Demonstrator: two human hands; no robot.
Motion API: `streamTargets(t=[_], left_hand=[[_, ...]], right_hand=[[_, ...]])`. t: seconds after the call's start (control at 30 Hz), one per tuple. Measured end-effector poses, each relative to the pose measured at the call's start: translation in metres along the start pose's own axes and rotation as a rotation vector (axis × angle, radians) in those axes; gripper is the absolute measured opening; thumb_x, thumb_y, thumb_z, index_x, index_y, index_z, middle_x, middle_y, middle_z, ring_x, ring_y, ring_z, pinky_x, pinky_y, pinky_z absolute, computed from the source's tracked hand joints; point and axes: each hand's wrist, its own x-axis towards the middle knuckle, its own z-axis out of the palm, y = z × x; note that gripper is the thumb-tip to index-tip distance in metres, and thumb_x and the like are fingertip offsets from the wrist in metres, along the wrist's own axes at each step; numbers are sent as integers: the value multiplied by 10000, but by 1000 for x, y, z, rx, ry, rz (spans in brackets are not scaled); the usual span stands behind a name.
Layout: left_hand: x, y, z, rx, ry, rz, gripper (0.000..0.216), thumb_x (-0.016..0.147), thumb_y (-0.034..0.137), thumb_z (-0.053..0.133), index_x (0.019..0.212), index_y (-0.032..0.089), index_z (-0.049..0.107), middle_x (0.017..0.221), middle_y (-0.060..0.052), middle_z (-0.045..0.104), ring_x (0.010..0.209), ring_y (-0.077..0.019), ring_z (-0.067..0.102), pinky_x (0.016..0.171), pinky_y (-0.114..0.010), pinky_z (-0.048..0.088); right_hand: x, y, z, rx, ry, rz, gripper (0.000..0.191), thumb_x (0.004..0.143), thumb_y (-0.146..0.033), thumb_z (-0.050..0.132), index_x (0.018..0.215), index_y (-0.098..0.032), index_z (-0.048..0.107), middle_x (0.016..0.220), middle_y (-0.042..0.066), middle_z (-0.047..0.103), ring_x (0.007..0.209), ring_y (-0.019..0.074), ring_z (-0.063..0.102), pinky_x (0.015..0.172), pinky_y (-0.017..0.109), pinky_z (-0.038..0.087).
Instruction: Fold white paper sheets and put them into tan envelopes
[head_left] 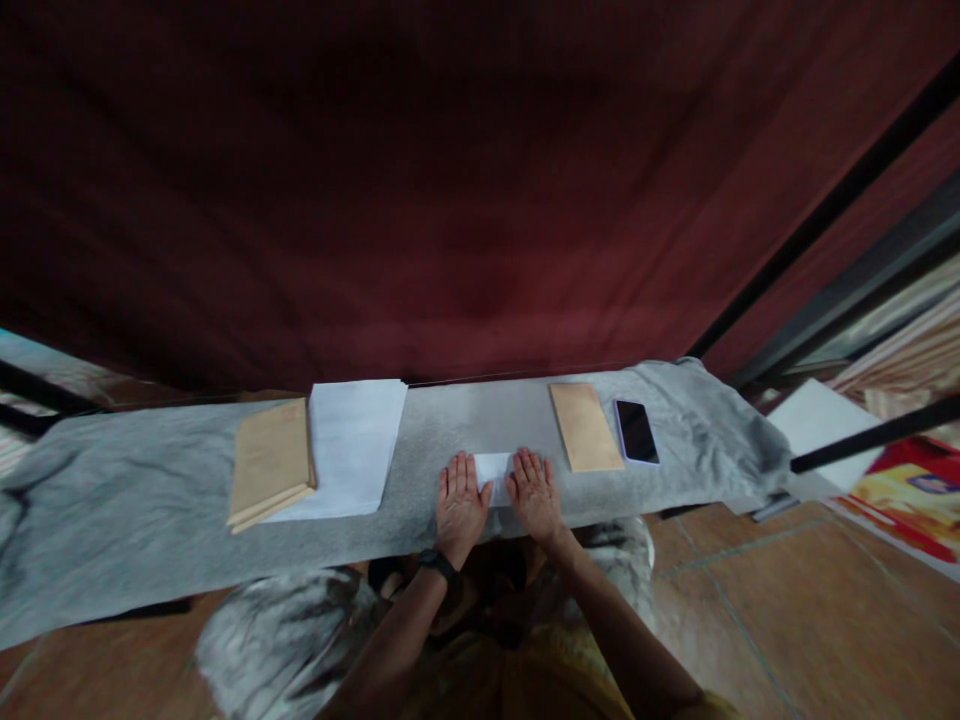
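Note:
A folded sheet of white paper (495, 468) lies on the grey cloth-covered bench (442, 415) right in front of me. Flat over its left end rests my left hand (459, 505), fingers stretched out and a dark band on the wrist. My right hand (535, 495) presses flat on the right end, its fingers also extended. Both palms hide parts of the paper. Just beyond the right hand lies a single brown envelope (586, 427). Off to the left are a stack of white sheets (356, 445) and a pile of brown envelopes (271, 460) overlapping its edge.
A phone (637, 432) with a dark screen lies right of the single envelope. Behind the bench hangs a dark red curtain (480, 250). Black metal bars (825, 215) slant at the right, near a white sheet (821, 430) and a red printed package (915, 490). Tiled floor (757, 600) shows below.

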Motion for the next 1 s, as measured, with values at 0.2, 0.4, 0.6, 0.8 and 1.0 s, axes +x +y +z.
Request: streamTargets(t=[0.2,0.4,0.6,0.8,1.0], left_hand=[[0,4,-3,37,-20,6,564,962,349,426,1486,140,411,1581,-173,324,1490,-314,244,1203,-552,188],[-1,7,1,36,29,-57,584,967,373,422,1499,136,381,1587,-171,314,1498,-313,219,1208,-573,148],[-5,28,6,-23,-132,160,497,982,330,380,1464,237,454,1587,-55,358,1503,-256,219,1229,-515,144],[-8,22,4,-5,-131,118,531,979,325,371,1492,193,405,1597,-90,324,1487,-243,266,1227,-481,159],[-9,-7,-15,-10,-57,-14,525,964,329,403,1466,177,442,1542,-123,420,1452,-276,341,1215,-486,182]], right_hand=[[-5,-12,0,6,-44,-67,482,1018,-341,415,1473,-184,449,1539,110,426,1419,251,387,1181,446,241],[-15,15,-5,-10,2,-54,513,1023,-349,391,1505,-174,392,1510,111,465,1392,259,423,1172,457,252],[-15,17,-9,-8,-13,-61,499,1026,-305,353,1495,-145,407,1527,103,440,1405,260,401,1181,454,224],[-16,18,-6,-7,-5,-62,499,1026,-294,344,1501,-153,398,1526,101,441,1403,256,407,1176,455,235],[-17,19,-4,-6,26,-73,519,1019,-298,358,1517,-154,372,1506,121,464,1386,269,433,1171,474,251]])
